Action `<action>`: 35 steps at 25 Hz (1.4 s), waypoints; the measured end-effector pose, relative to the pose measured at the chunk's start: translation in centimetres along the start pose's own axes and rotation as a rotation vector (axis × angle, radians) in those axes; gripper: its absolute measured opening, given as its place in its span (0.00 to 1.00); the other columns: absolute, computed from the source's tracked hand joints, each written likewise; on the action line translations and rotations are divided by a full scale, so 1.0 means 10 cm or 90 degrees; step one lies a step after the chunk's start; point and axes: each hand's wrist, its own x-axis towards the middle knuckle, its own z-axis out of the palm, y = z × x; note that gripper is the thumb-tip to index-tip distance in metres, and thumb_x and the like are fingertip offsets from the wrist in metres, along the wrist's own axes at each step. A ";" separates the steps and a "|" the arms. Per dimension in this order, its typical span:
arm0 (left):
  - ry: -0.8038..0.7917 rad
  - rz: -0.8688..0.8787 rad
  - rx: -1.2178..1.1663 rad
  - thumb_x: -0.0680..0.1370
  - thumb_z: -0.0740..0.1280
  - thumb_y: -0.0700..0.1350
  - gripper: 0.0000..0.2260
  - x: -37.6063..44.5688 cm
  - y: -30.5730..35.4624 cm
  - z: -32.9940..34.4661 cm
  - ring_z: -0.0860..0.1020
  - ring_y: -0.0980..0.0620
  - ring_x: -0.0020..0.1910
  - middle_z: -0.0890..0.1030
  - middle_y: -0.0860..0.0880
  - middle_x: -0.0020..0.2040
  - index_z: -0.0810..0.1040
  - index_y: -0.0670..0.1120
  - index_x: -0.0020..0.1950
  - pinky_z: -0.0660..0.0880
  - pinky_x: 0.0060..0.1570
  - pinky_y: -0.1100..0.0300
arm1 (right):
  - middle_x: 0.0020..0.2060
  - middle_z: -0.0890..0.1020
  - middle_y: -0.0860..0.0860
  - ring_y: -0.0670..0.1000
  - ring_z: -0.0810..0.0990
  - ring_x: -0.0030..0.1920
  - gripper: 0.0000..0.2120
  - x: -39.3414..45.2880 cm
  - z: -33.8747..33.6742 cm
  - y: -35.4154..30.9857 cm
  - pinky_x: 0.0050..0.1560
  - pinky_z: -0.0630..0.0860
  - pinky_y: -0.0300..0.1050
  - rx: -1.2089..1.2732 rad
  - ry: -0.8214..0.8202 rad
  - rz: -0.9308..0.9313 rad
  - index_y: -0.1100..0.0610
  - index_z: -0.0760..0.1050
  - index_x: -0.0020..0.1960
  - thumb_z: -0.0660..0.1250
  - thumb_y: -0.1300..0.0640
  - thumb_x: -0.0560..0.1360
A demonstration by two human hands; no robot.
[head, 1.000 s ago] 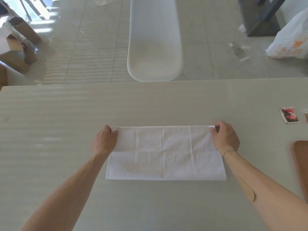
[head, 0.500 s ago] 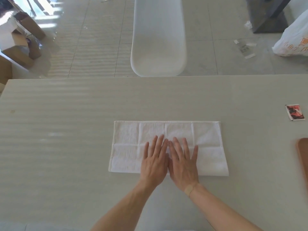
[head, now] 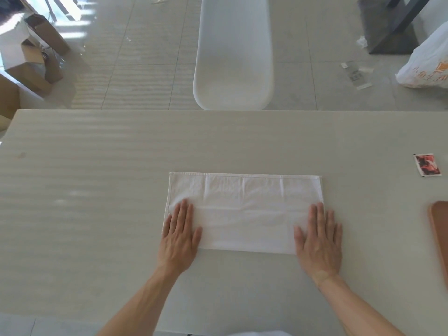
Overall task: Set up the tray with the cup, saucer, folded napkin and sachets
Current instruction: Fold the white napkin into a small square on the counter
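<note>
Now the two palms that were side by side at the middle of the cloth half a second ago have slid apart to its ends, which reads as a smoothing stroke finishing off the first fold, so the next fold looks ready to begin. Farthest left, the left hand (head: 180,235) lies flat and spread, fingers together, pressing the near left corner of the folded napkin (head: 244,212) onto the pale, matte bench (head: 97,190). Between the hands the napkin is a long white rectangle of soft woven cloth, hemmed along its far edge, crossed by faint crease lines and lying flat. Next, the right hand (head: 318,241) is likewise open and flat, gripping nothing, covering the near right corner with its outer fingers spilling onto the bench. Beyond that hand, up and to the right and well apart, a small glossy red sachet (head: 427,168) lies flat. Level with the right hand at the frame edge, the rounded corner of a smooth brown wooden tray (head: 439,229) shows; no cup or saucer is in view.
</note>
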 end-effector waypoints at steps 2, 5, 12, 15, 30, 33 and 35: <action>0.022 -0.004 -0.020 0.82 0.45 0.55 0.28 0.07 0.12 -0.06 0.50 0.47 0.79 0.51 0.46 0.81 0.51 0.43 0.80 0.50 0.76 0.47 | 0.78 0.59 0.57 0.62 0.53 0.78 0.33 0.04 -0.05 -0.15 0.75 0.52 0.64 0.011 0.031 -0.013 0.59 0.55 0.78 0.45 0.42 0.79; 0.063 0.081 -0.047 0.83 0.49 0.52 0.26 0.48 0.52 -0.15 0.49 0.47 0.79 0.53 0.46 0.80 0.53 0.44 0.80 0.50 0.77 0.48 | 0.79 0.55 0.54 0.58 0.48 0.79 0.30 0.30 -0.12 -0.63 0.77 0.48 0.60 0.037 0.057 -0.159 0.57 0.52 0.78 0.48 0.46 0.80; 0.029 0.196 0.005 0.83 0.50 0.53 0.25 0.86 0.59 0.03 0.53 0.49 0.79 0.55 0.49 0.80 0.57 0.48 0.79 0.53 0.76 0.46 | 0.79 0.55 0.50 0.57 0.50 0.79 0.29 0.65 0.07 -0.83 0.77 0.47 0.57 -0.017 0.021 -0.224 0.54 0.53 0.79 0.49 0.44 0.81; 0.062 0.075 0.014 0.82 0.49 0.55 0.27 0.83 -0.04 -0.02 0.51 0.51 0.79 0.52 0.49 0.80 0.52 0.48 0.80 0.47 0.76 0.51 | 0.78 0.58 0.57 0.59 0.55 0.78 0.31 0.71 0.03 -0.32 0.76 0.54 0.58 -0.001 0.065 -0.119 0.58 0.54 0.78 0.45 0.43 0.80; 0.001 -0.474 -0.306 0.73 0.68 0.47 0.30 0.65 -0.13 -0.47 0.73 0.39 0.61 0.69 0.41 0.65 0.63 0.47 0.73 0.72 0.57 0.50 | 0.75 0.65 0.61 0.65 0.61 0.74 0.35 0.06 -0.07 0.33 0.70 0.57 0.71 0.069 0.062 0.051 0.62 0.61 0.75 0.46 0.42 0.76; -0.042 -0.501 -0.377 0.70 0.73 0.43 0.23 0.75 -0.22 -0.51 0.76 0.39 0.53 0.75 0.42 0.50 0.69 0.46 0.62 0.74 0.51 0.51 | 0.75 0.65 0.58 0.63 0.60 0.75 0.28 -0.13 -0.06 0.63 0.70 0.57 0.72 0.031 0.041 0.080 0.56 0.63 0.76 0.52 0.45 0.79; -0.062 -0.510 -0.438 0.70 0.74 0.40 0.18 0.80 -0.25 -0.51 0.78 0.40 0.49 0.75 0.45 0.43 0.69 0.43 0.53 0.75 0.46 0.51 | 0.76 0.63 0.56 0.62 0.59 0.76 0.25 -0.22 -0.05 0.74 0.70 0.56 0.72 0.020 0.028 0.101 0.51 0.59 0.77 0.56 0.48 0.80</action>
